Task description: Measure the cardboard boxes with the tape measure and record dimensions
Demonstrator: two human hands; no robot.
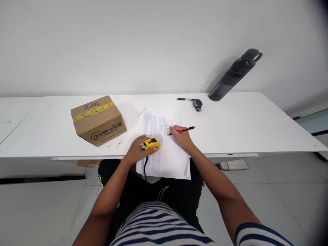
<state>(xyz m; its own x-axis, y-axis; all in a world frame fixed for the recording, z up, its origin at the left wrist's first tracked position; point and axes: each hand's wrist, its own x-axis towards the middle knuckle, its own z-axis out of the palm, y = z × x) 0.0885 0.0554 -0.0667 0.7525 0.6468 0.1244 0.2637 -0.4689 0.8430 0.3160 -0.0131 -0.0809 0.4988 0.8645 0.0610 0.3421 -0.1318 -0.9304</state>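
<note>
My left hand (138,149) is closed around a yellow tape measure (151,145) with a black strap hanging from it. It rests over the left part of a stack of white paper (176,160) with columns of dense handwriting. In my right hand (181,137) is a red and black pen (187,129), pinched between the fingers. Its tip is at the paper, just right of the written columns. The lower edge of the paper hangs over the front edge of the white table (230,126).
A taped cardboard box (98,119) stands at the left. Behind the paper lie a black pen (185,99) and a small dark blue object (197,105), perhaps a watch. A black bottle (233,75) stands at the back right, near the wall (153,44).
</note>
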